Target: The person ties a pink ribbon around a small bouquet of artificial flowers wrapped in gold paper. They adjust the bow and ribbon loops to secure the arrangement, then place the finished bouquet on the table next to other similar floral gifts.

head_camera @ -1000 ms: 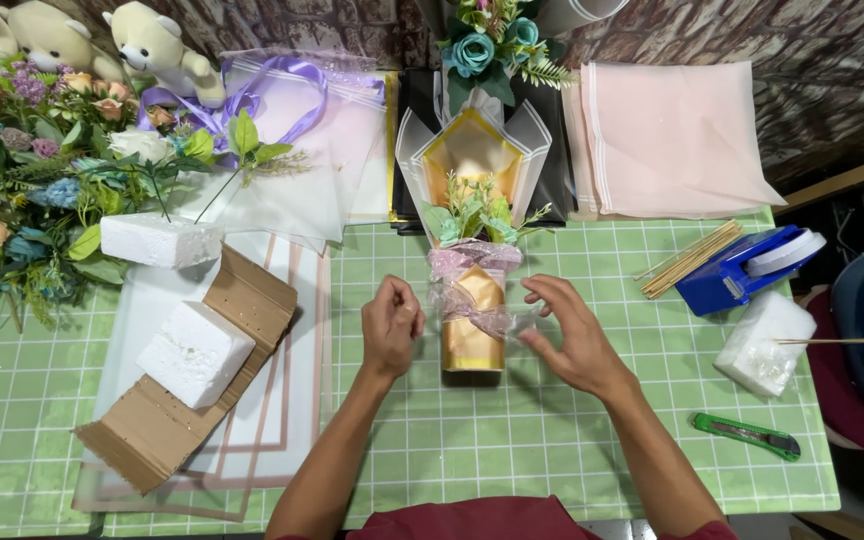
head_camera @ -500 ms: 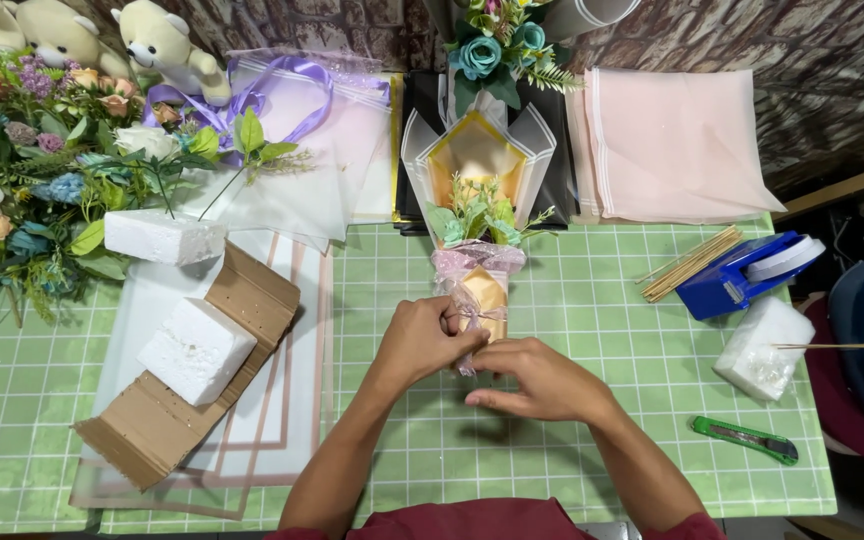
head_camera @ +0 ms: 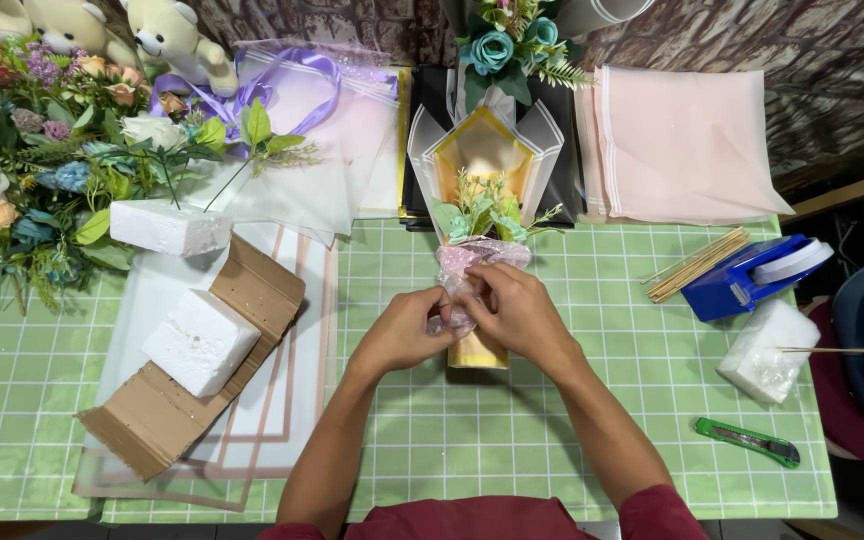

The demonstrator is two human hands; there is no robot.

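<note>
Currently both hands meet at centre of the counter (head_camera: 572, 420) (green grid cover), working on a small bouquet (head_camera: 479, 270). Left hand (head_camera: 407, 335) has its grip closed on the pink mesh wrap (head_camera: 472, 262) at the bouquet's neck; right hand (head_camera: 517, 310) is pinched shut on the same wrap from the 3 o'clock side, fingers touching the left hand's. Bouquet lies with its flowers toward 12 o'clock and its gold base (head_camera: 479, 352) poking out below the hands at 6 o'clock.

Around it:
- 9 o'clock: white foam block (head_camera: 200, 340) sitting on a folded cardboard piece (head_camera: 192, 380); second foam block (head_camera: 170, 228) further up at 10 o'clock.
- 10–11 o'clock: loose artificial flowers (head_camera: 22, 170), teddy bears (head_camera: 167, 40), purple ribbon (head_camera: 282, 85).
- 2 o'clock: pink wrapping sheets (head_camera: 687, 145).
- 3 o'clock: wooden sticks (head_camera: 697, 265) just beside a blue tape dispenser (head_camera: 747, 280).
- 4 o'clock: green utility knife (head_camera: 747, 442), well apart from the hands.
</note>
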